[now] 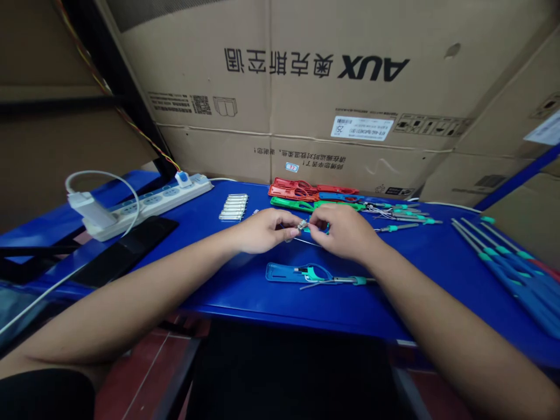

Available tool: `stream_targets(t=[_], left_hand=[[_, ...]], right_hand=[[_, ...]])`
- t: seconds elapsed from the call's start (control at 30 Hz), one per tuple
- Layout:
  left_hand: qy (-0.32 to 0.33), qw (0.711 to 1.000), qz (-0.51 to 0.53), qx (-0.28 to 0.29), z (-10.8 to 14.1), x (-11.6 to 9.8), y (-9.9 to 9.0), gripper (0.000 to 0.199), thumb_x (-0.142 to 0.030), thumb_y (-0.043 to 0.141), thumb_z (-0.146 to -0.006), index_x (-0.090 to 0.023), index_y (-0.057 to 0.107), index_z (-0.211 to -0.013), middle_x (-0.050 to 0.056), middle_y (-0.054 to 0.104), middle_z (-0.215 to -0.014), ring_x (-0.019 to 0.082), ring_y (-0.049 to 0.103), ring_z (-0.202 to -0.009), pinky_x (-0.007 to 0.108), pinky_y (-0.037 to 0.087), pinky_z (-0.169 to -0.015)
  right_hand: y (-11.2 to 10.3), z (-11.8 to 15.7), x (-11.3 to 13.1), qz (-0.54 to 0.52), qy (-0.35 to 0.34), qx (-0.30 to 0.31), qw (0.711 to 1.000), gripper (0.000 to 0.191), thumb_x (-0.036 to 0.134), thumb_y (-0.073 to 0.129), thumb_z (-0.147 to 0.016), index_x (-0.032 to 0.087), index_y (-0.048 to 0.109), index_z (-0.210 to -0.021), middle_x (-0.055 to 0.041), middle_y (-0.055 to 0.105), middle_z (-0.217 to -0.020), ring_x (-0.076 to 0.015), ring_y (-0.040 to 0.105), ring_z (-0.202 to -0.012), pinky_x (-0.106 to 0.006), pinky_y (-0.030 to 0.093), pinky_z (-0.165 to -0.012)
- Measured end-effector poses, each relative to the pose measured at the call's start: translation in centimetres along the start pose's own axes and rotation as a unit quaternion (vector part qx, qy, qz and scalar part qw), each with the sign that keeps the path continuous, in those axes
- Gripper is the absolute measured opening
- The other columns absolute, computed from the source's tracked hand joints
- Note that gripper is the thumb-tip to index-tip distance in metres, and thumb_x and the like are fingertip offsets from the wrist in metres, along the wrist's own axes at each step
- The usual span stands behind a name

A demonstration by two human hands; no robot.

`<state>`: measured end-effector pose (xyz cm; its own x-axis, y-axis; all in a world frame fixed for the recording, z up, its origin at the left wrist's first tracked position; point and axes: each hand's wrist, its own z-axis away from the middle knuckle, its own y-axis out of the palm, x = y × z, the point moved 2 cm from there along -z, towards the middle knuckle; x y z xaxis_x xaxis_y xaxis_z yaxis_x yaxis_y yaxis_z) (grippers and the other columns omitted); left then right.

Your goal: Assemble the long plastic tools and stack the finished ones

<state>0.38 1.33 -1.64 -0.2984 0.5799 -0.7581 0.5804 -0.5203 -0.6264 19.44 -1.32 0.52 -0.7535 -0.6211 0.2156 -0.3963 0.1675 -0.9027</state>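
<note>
My left hand (262,230) and my right hand (343,230) meet above the blue table (219,274), their fingertips pinching a small metal fitting (301,225). A bit of teal plastic (318,229) shows under my right fingers, and a thin wire (306,241) runs out below the fitting. Nearer me lies a blue plastic holder (280,272) with a teal-handled tool (345,280) on it. Beyond my hands are red plastic frames (293,189), green plastic frames (292,204) and several teal-handled metal tools (405,220).
Several blue strips with teal-tipped rods (503,274) lie at the right. A row of small glass tubes (233,207), a white power strip (149,204) and a black phone (126,251) lie at the left. Large cardboard boxes (280,87) stand behind the table.
</note>
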Motion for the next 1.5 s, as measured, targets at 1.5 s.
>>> stream_targets(t=[1.5], left_hand=[[-0.031, 0.999, -0.019, 0.005, 0.2, 0.7, -0.5, 0.020, -0.026, 0.058, -0.091, -0.016, 0.071, -0.103, 0.005, 0.077, -0.102, 0.016, 0.069, -0.093, 0.028, 0.050, -0.085]], right_hand=[[1.4, -1.2, 1.5, 0.162, -0.041, -0.002, 0.986, 0.014, 0.021, 0.056, -0.086, 0.015, 0.069, -0.086, -0.0084, 0.067, -0.089, -0.0208, 0.060, -0.084, -0.032, 0.039, -0.070]])
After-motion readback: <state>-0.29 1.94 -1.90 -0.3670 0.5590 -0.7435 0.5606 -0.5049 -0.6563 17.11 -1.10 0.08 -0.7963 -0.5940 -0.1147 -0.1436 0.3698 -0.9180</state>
